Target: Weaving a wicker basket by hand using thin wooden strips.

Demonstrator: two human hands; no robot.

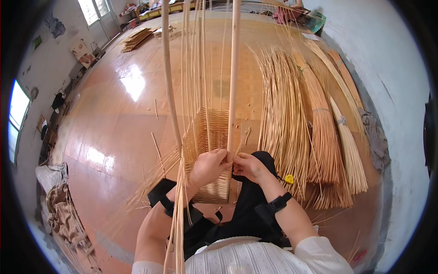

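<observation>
Between my knees stands a partly woven wicker basket (212, 194), with a deep rectangular body. A thick pale pole (234, 68) rises from its near right corner, and another pole (170, 82) rises on the left. Thin upright wicker stakes (202, 68) stand between them. My left hand (210, 168) is closed at the basket's edge, just left of the right pole; its fingertips are partly hidden. On the pole's other side, my right hand (248, 166) pinches at the corner, seemingly on a thin strand. Loose wicker strands (179, 219) hang beside my left forearm.
Large bundles of wicker rods (285, 123) and orange-brown rods (326, 141) lie to the right. A yellow tape measure (289, 179) is near my right knee. Crumpled cloth (64, 210) lies by the left wall, and a stack of flat woven pieces (138, 39) at the far left.
</observation>
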